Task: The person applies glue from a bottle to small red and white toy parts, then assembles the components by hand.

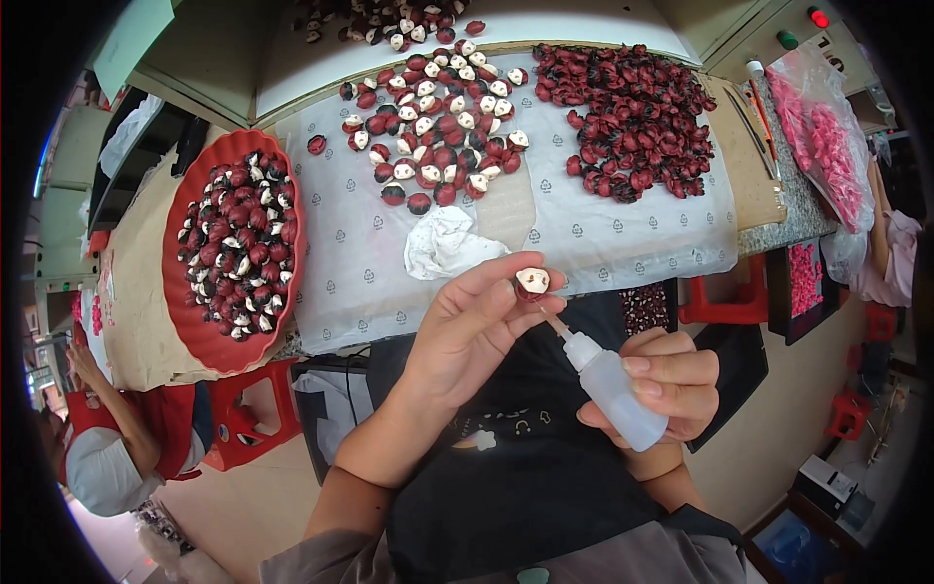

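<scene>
Here, at the centre of the frame, the left hand (462,326) pinches 1 small red-and-white piece (532,281) between thumb and fingers. Right of centre, the right hand (676,384) is curled around a translucent squeeze bottle (615,389), its thin nozzle (555,321) angled up toward the piece's lower edge; whether they touch, I cannot tell. Above the left hand lies a crumpled white cloth (443,243) on a patterned sheet (350,287). Similar pieces (446,131) spread across the upper middle, dark red petal-like parts (642,122) heap at upper right, and a scalloped red tray (172,243) at left holds more pieces.
</scene>
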